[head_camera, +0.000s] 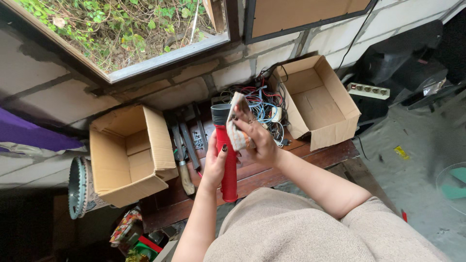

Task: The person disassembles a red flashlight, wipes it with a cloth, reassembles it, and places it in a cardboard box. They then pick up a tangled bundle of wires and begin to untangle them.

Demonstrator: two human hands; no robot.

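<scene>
My left hand (214, 165) grips a long red flashlight (227, 167) around its ribbed body, holding it upright with the dark grey head at the top. My right hand (258, 138) clutches a small patterned cloth (238, 123) and presses it against the upper part of the flashlight, just under the head. Both hands are held above a dark wooden table (310, 155).
An open cardboard box (127, 155) stands on the left and another open cardboard box (318, 99) on the right. Between them lie hand tools (184, 145) and a tangle of coloured wires (264, 104). A white power strip (368, 90) sits at the far right.
</scene>
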